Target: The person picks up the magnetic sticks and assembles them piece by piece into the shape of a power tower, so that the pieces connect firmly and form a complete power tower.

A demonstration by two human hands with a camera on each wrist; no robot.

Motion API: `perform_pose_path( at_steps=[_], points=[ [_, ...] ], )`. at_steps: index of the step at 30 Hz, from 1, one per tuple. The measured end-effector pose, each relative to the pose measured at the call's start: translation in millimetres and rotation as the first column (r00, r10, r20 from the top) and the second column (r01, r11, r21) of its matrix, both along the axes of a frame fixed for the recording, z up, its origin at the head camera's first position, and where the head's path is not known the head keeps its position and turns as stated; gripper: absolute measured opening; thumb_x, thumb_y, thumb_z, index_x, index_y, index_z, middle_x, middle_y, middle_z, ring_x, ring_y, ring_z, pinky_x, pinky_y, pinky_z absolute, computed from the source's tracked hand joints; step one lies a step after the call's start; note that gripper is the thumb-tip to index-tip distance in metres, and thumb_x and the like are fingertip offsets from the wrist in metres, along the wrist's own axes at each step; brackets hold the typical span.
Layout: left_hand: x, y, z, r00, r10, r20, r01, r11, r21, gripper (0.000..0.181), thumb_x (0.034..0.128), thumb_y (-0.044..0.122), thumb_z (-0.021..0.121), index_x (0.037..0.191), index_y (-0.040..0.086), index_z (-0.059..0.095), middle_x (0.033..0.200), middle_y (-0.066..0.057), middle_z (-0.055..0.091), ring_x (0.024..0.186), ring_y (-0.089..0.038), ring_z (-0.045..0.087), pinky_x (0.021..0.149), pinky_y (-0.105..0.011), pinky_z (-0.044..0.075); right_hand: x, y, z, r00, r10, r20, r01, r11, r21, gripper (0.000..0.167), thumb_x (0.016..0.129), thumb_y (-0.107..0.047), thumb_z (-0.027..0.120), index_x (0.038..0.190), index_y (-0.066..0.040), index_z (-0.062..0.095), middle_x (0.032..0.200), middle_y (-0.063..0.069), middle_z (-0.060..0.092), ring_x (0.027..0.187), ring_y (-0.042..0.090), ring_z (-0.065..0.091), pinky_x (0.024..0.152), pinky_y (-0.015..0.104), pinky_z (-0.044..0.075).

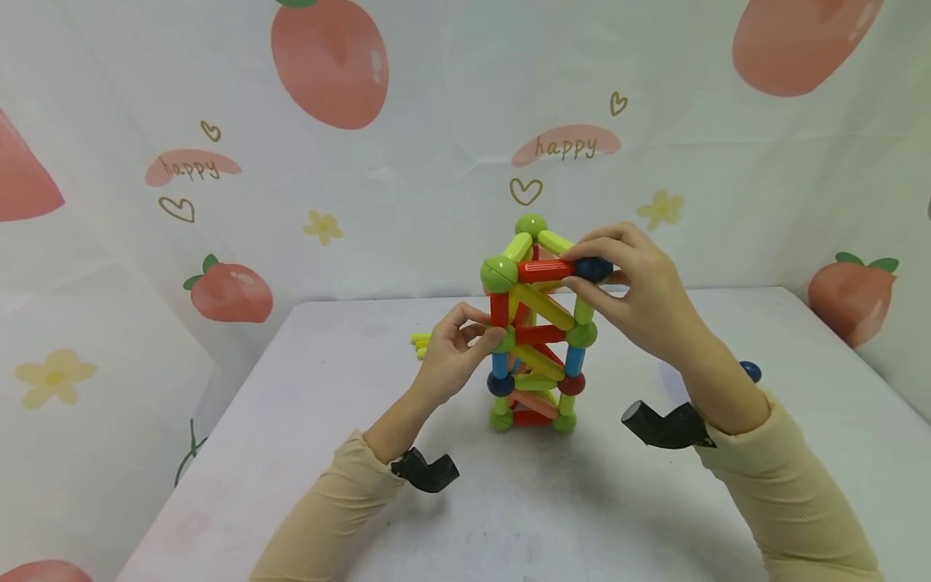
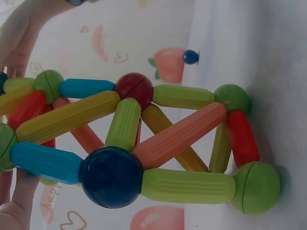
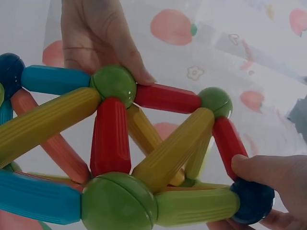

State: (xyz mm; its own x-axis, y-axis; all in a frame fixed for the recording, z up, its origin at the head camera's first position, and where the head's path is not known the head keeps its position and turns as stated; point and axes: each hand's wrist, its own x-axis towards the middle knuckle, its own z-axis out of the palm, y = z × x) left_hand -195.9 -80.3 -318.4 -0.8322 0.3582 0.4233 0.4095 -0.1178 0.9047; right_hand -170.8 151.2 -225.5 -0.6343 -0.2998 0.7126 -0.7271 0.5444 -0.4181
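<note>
A tower (image 1: 534, 380) of colored magnetic building sticks and balls stands upright on the table. At its top right front corner my right hand (image 1: 640, 283) pinches a dark blue ball (image 3: 253, 201) between thumb and fingers. That ball touches the end of a red stick (image 1: 545, 271) running from a green ball (image 1: 499, 275), and a light green stick (image 3: 199, 206) meets it from below. My left hand (image 1: 454, 356) grips the tower's left side around a green ball (image 3: 114, 86), the thumb in front and touching a red stick (image 3: 168, 98) above it.
Yellow sticks (image 1: 419, 343) lie on the table behind my left hand. A loose dark blue ball (image 1: 751, 372) sits on the right beyond my right forearm. The white table (image 1: 567, 509) meets a printed cloth backdrop (image 1: 436, 162) at the back.
</note>
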Motion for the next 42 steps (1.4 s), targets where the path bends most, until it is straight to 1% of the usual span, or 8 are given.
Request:
perform_pose_path(
  at_steps=[7,12,15,17,21,27,39,42],
  points=[
    [-4.4,5.0,1.0,1.0,0.018,0.014,-0.017,0.998,-0.056,0.026,0.0912,0.008,0.058,0.108,-0.008,0.046,0.114,-0.017,0.049,0.095,-0.01,0.057,0.081,-0.017,0.053,-0.8,11.1,-2.0,0.999,0.027,0.046,-0.025,0.999,-0.039,0.031,0.078,0.001,0.071,0.108,-0.002,0.065,0.108,0.008,0.057,0.094,-0.001,0.049,0.075,0.001,0.045],
    [-15.4,-10.2,-0.4,0.999,0.035,0.002,-0.034,0.989,-0.145,0.025,0.0939,0.009,0.053,0.112,-0.008,0.049,0.114,-0.023,0.052,0.099,-0.016,0.06,0.089,-0.026,0.053,-2.3,22.9,-4.2,0.992,0.05,0.113,-0.039,0.994,-0.102,0.036,0.083,0.0,0.065,0.118,-0.002,0.058,0.11,-0.005,0.058,0.095,-0.001,0.054,0.082,0.003,0.045],
    [-29.6,-30.0,-6.6,0.993,0.117,0.012,-0.111,0.965,-0.237,0.027,0.0955,0.015,0.052,0.113,-0.005,0.053,0.114,-0.025,0.055,0.102,-0.028,0.062,0.091,-0.032,0.053,-3.9,29.6,-6.3,0.984,0.089,0.154,-0.06,0.981,-0.185,0.031,0.086,0.003,0.061,0.116,0.001,0.057,0.107,-0.014,0.059,0.095,0.001,0.057,0.082,0.005,0.047],
    [-41.2,-45.4,-15.1,0.979,0.205,0.019,-0.187,0.924,-0.333,0.029,0.0953,0.022,0.053,0.113,0.0,0.056,0.114,-0.022,0.058,0.104,-0.032,0.061,0.09,-0.035,0.053,-5.1,32.9,-8.1,0.974,0.137,0.178,-0.091,0.965,-0.245,0.028,0.086,0.006,0.058,0.114,0.003,0.057,0.104,-0.014,0.06,0.093,0.004,0.058,0.081,0.007,0.048],
    [-57.8,-71.6,-36.1,0.943,0.333,-0.025,-0.289,0.777,-0.56,0.035,0.0916,0.036,0.057,0.111,0.007,0.062,0.114,-0.014,0.062,0.106,-0.033,0.059,0.084,-0.037,0.053,-7.2,35.6,-11.0,0.956,0.204,0.212,-0.133,0.942,-0.308,0.026,0.087,0.005,0.057,0.113,0.001,0.059,0.102,-0.01,0.062,0.093,0.006,0.059,0.081,0.009,0.049],
    [-68.9,-88.4,-59.8,0.934,0.356,-0.029,-0.251,0.596,-0.763,0.03,0.0901,0.022,0.061,0.116,0.007,0.063,0.127,-0.017,0.057,0.116,-0.037,0.053,0.095,-0.045,0.047,-8.2,34.7,-12.6,0.933,0.269,0.238,-0.166,0.911,-0.377,0.026,0.088,0.005,0.056,0.112,-0.004,0.06,0.103,-0.007,0.062,0.093,0.007,0.059,0.081,0.01,0.05],
    [-74.4,-90.2,-68.7,0.927,0.371,-0.045,-0.23,0.471,-0.852,0.029,0.0802,0.009,0.071,0.108,0.0,0.066,0.108,-0.018,0.064,0.098,-0.029,0.059,0.085,-0.039,0.05,-9.0,35.3,-14.1,0.931,0.266,0.251,-0.163,0.915,-0.369,0.026,0.089,0.003,0.055,0.114,-0.005,0.059,0.105,-0.006,0.06,0.093,0.008,0.059,0.08,0.011,0.051],
    [-74.2,-91.2,-63.9,0.93,0.366,-0.022,-0.21,0.48,-0.852,0.029,0.0811,0.01,0.069,0.109,0.001,0.066,0.108,-0.018,0.063,0.097,-0.028,0.059,0.08,-0.035,0.051,-9.1,35.4,-14.5,0.929,0.267,0.256,-0.163,0.917,-0.365,0.026,0.089,0.003,0.054,0.114,-0.005,0.059,0.105,-0.006,0.06,0.093,0.008,0.059,0.08,0.011,0.051]
  ],
)
